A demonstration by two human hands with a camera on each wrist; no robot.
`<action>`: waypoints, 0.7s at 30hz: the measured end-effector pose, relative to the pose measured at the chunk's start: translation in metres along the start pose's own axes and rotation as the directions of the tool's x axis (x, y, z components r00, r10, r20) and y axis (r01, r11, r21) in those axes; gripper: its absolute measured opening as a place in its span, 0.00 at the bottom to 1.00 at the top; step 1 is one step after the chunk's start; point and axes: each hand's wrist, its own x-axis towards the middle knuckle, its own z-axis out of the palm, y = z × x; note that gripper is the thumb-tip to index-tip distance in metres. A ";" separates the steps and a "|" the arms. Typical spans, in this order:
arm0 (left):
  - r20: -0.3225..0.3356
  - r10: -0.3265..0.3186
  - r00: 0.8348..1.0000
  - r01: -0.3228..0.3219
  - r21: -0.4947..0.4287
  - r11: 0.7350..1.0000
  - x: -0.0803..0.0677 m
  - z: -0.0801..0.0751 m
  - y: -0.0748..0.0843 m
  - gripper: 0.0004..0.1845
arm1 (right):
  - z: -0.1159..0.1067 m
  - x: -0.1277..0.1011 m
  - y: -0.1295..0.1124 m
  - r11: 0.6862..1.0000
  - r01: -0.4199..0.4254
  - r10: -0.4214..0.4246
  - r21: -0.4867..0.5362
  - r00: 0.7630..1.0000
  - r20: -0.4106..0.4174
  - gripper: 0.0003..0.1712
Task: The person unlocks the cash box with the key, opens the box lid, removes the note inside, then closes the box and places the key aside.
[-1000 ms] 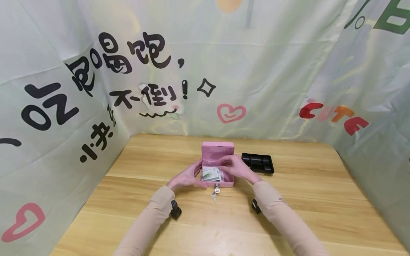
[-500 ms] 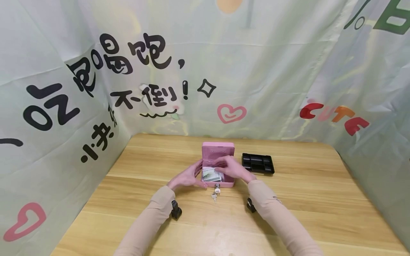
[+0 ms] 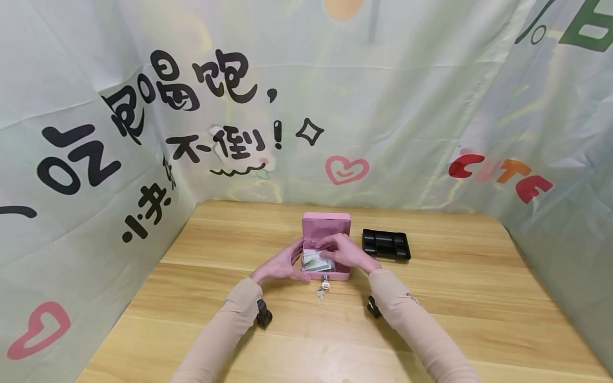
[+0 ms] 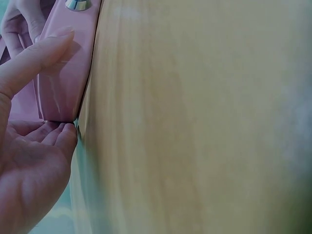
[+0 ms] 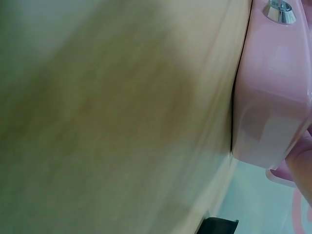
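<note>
You have readable writing on the pale cloth [image 3: 407, 106] around the surface [image 3: 316, 335]: the word "CUTE" [image 3: 506, 172] at right in red, pink and orange, and bold black characters [image 3: 234, 142], among them "吃", "喝饱" and "不倒!". Print on the banknote [image 3: 315, 261] is too small to read. Count for you: one pink box [image 3: 339, 276], one black tray [image 3: 386, 246], two hands, two pink hearts, the smaller heart [image 3: 365, 169] on the rear panel and the larger heart [image 3: 62, 325] at left, and two black wrist devices, one on the left cuff [image 3: 263, 314], the other on the right [image 3: 374, 307]. At least one banknote shows; the number beneath it cannot be told. The pink box stands upright near the middle of the surface, lid raised at the back, walls glossy with rounded edges, a round silver lock [image 4: 77, 5] in its front wall and at least one key [image 3: 321, 293] hanging there. The banknote, pale with a green patch, lies in its left part. Your left hand [image 3: 282, 265] is spread about the front left corner, thumb laid on the front wall, fingers against the left end. Your right hand [image 3: 349, 251] reaches inside over the banknote, fingers bent downward; whether they pinch it you cannot tell. The tray rests on the surface just beside the box, to its right.
</note>
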 end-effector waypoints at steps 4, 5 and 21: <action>0.003 -0.003 1.000 0.003 0.007 1.000 -0.001 0.000 0.000 0.61 | 0.001 0.002 0.000 1.000 0.006 -0.006 0.002 1.000 -0.007 0.13; 0.003 -0.003 1.000 0.003 0.005 1.000 -0.001 0.000 0.001 0.61 | 0.002 0.002 -0.001 1.000 0.007 -0.007 0.000 1.000 -0.009 0.13; -0.003 -0.012 1.000 0.012 0.007 1.000 -0.002 0.000 0.001 0.62 | 0.006 0.005 -0.009 0.982 -0.177 0.181 0.066 0.981 -0.068 0.17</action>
